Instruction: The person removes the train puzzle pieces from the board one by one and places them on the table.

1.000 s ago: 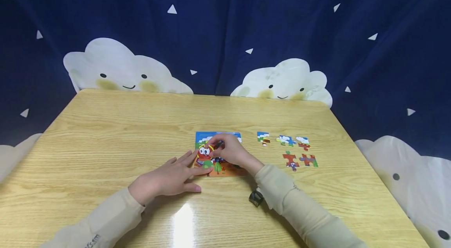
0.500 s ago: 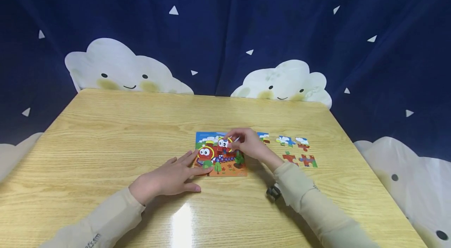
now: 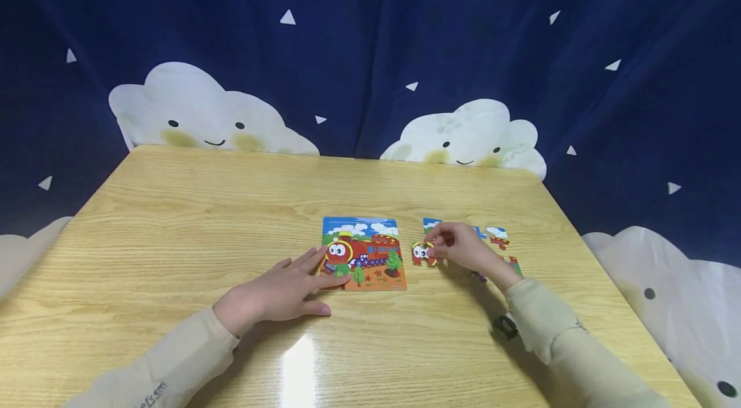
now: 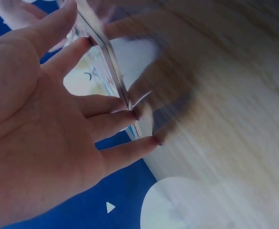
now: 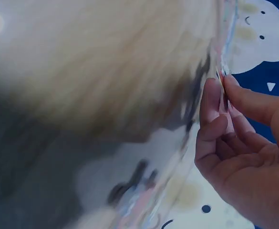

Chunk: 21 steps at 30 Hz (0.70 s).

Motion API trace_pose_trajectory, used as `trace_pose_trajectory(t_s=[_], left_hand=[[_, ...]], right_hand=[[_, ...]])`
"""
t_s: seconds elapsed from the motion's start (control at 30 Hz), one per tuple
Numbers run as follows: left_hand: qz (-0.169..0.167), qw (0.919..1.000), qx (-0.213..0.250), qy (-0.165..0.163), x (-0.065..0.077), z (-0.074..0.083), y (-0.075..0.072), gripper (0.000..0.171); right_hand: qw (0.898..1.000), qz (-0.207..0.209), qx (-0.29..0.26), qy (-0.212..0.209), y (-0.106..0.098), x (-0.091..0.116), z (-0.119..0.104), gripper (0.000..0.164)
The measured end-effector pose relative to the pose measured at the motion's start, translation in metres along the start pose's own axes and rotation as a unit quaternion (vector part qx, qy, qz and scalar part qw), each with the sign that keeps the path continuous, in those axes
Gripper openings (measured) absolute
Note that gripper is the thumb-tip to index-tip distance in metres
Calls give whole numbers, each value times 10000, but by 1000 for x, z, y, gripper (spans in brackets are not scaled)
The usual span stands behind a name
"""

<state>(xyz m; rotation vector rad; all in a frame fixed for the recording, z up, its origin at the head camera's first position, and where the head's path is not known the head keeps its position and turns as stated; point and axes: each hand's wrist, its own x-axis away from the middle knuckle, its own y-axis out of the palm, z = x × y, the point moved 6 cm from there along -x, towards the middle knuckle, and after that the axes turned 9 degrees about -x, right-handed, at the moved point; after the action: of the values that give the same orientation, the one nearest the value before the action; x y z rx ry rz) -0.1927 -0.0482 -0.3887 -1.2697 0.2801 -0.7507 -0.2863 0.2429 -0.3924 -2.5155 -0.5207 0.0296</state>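
In the head view, a picture board [image 3: 379, 280] showing a red train lies flat on the wooden table. My left hand [image 3: 283, 292] rests at its lower left with fingers spread, fingertips on the board's edge. From the left wrist view, those fingers of the left hand [image 4: 58, 114] look straight along the board's rim [image 4: 109, 59]. Just right of the board, my right hand [image 3: 463, 247] pinches a jigsaw piece [image 3: 420, 256] printed with two white eyes. The right wrist view has this piece [image 5: 223, 93] edge-on between thumb and fingers of the right hand [image 5: 249, 152].
Several loose jigsaw pieces lie right of the board, among them a cloud piece [image 3: 496, 234] and a corner of sky [image 3: 431, 222]; my right hand partly covers others. A dark blue curtain [image 3: 347, 41] with cloud figures hangs behind the table [image 3: 191, 202].
My right hand has moved right, from over the train picture to beside the board, carrying the eye-printed jigsaw piece. The train picture is now uncovered. The left hand has stayed in place.
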Motion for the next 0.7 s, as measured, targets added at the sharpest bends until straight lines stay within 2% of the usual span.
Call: trace_pose_trajectory(t_s=[0.1,0.17,0.33,0.53,0.7], left_hand=[[-19,10000,0,-12,0,0,0,56],[-27,10000,9,-3,0,0,-1,56],[-44,10000,6,-1,0,0,0,57],[21,10000,-30,57,1,1,0,57],[50,10000,-42,42,1,0,0,56]], right_hand=[[9997,65,246,44,-5,7,7,11],[9989,121,434,-83,-8,11,8,10],[9922,343,1003,-663,-15,22,2,10],[9821,589,1700,-558,-20,26,2,11],[9831,527,1686,-489,-18,24,3,12]])
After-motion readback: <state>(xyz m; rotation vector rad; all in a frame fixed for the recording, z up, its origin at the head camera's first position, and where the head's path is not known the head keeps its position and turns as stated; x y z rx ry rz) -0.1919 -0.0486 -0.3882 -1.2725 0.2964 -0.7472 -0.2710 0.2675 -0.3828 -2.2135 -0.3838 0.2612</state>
